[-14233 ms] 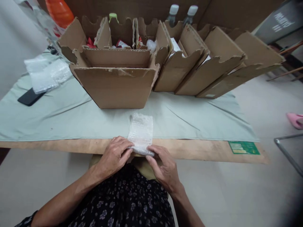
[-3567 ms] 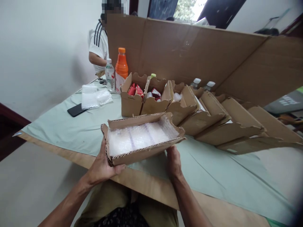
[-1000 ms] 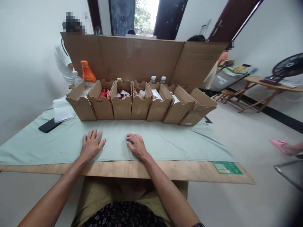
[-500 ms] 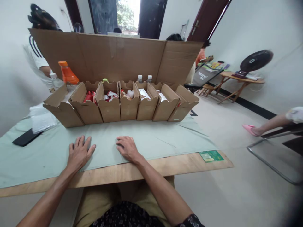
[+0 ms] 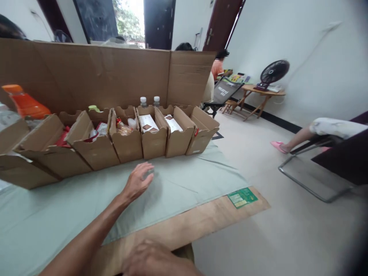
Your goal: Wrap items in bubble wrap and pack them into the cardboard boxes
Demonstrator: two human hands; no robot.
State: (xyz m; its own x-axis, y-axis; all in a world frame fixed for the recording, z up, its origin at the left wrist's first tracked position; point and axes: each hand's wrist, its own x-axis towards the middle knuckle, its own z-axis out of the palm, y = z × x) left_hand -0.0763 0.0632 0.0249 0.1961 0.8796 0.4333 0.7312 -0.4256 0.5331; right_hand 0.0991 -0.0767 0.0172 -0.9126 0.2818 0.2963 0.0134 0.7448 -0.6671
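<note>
Boxes (image 5: 154, 146) lined up in row on cloth (image 5: 184, 174), just beyond left hand (image 5: 140, 179); thumb spread from fingers, nothing held. Right hand (image 5: 152, 257) blurred, finger state cannot be told. Boxes judged stiff, fairly light, crushable; best gripped at front and back.

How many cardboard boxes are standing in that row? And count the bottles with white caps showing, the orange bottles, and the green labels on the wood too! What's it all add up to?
Cardboard boxes: 7
White-capped bottles: 2
Orange bottle: 1
Green label: 1
Total: 11
</note>
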